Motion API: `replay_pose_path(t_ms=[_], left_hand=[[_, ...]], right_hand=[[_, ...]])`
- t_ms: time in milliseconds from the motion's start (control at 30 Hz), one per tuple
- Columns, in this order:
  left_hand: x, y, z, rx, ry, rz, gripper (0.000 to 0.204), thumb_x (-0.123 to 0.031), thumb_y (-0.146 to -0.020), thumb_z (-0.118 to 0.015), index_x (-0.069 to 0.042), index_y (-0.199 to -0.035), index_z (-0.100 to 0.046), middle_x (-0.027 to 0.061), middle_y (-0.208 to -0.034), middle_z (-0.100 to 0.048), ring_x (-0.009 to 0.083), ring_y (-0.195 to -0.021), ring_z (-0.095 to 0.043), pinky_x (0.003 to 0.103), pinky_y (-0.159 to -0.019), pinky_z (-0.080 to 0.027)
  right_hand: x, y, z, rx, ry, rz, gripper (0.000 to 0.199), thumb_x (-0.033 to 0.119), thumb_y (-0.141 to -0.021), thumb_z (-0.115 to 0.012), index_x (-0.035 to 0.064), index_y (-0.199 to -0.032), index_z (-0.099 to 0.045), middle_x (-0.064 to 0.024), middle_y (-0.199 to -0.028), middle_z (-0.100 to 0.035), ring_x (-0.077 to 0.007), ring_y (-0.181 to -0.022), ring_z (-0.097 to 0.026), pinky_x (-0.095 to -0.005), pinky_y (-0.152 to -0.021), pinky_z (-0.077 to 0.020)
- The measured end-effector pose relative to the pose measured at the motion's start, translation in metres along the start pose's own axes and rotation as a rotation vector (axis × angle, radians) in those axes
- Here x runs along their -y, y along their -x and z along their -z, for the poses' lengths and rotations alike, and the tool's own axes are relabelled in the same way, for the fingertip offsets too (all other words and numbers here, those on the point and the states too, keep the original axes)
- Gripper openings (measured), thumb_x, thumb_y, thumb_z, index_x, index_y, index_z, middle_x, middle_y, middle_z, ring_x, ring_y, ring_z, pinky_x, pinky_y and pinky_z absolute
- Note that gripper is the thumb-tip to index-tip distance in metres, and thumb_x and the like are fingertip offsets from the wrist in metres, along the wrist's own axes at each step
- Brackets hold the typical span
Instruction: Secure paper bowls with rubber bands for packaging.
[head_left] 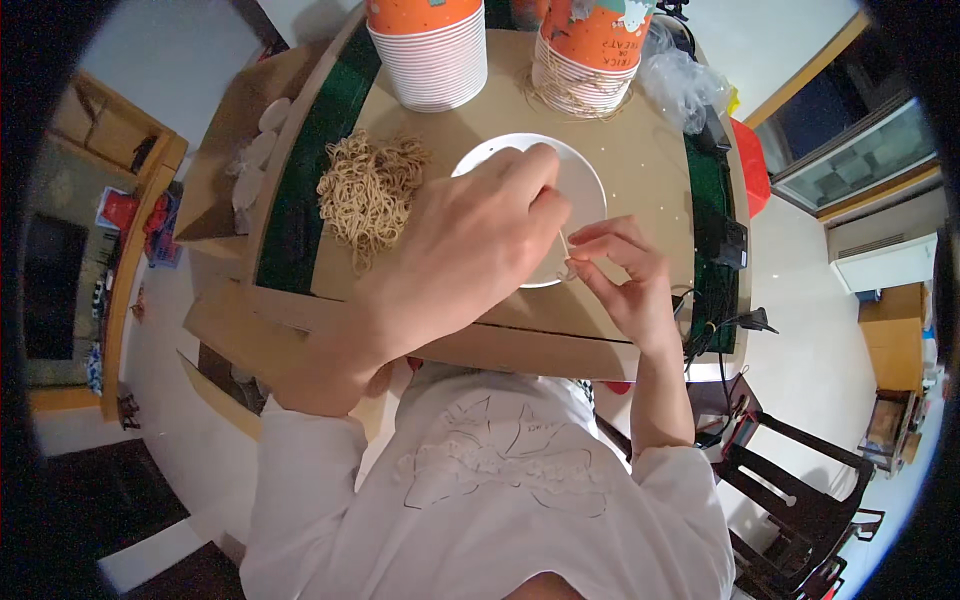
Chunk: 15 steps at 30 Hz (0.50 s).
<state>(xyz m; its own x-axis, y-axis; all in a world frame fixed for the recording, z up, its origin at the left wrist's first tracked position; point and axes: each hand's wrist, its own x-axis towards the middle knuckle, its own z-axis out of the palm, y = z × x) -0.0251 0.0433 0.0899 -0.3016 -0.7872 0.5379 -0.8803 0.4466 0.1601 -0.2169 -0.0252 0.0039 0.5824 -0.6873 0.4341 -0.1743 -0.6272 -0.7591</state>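
My left hand (490, 225) is closed above a round white paper bucket (583, 180) and hides much of it. My right hand (625, 275), at the bucket's near right edge, pinches a thin pale cord (564, 245) between thumb and forefinger. The cord runs up to the curled fingers of my left hand, which seem to grip its other end. A small loop of it shows by the right fingertips. To the left of the bucket lies a tangled pile of tan cord loops (370, 195).
At the back stand two stacks of orange-and-white paper buckets, a left stack (430, 60) and a right stack (590, 55) with cord loops hanging round it. Beside them sit a clear plastic bag (680, 85) and a black adapter (728, 242) with cables. An open cardboard box (225, 175) stands left.
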Motion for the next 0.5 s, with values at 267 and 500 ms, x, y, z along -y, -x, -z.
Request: replay_pose_path(t_ms=[267,500], left_hand=[[0.028,-0.009,0.014,-0.229,-0.084,-0.080,0.014,-0.005,-0.074,-0.070,-0.005,-0.084,-0.061,0.0062,-0.083,-0.054,0.0242,-0.071,-0.059,0.033,-0.061,-0.049],[0.101,0.006,-0.050,-0.127,-0.179,0.051,0.009,-0.015,-0.085,-0.059,-0.007,-0.089,-0.054,0.0048,-0.099,-0.056,0.0246,-0.084,-0.060,0.038,-0.069,-0.049]], right_hand=[[-0.005,-0.001,0.002,0.114,0.258,0.193,0.018,0.006,-0.068,-0.075,0.0099,-0.082,-0.065,-0.0032,-0.091,-0.066,-0.0215,-0.091,-0.059,-0.0368,-0.085,-0.0408],[-0.014,0.000,0.002,0.197,0.270,0.246,0.022,0.003,-0.068,-0.071,0.0057,-0.087,-0.060,-0.0052,-0.088,-0.063,-0.0245,-0.092,-0.059,-0.0393,-0.088,-0.0414]])
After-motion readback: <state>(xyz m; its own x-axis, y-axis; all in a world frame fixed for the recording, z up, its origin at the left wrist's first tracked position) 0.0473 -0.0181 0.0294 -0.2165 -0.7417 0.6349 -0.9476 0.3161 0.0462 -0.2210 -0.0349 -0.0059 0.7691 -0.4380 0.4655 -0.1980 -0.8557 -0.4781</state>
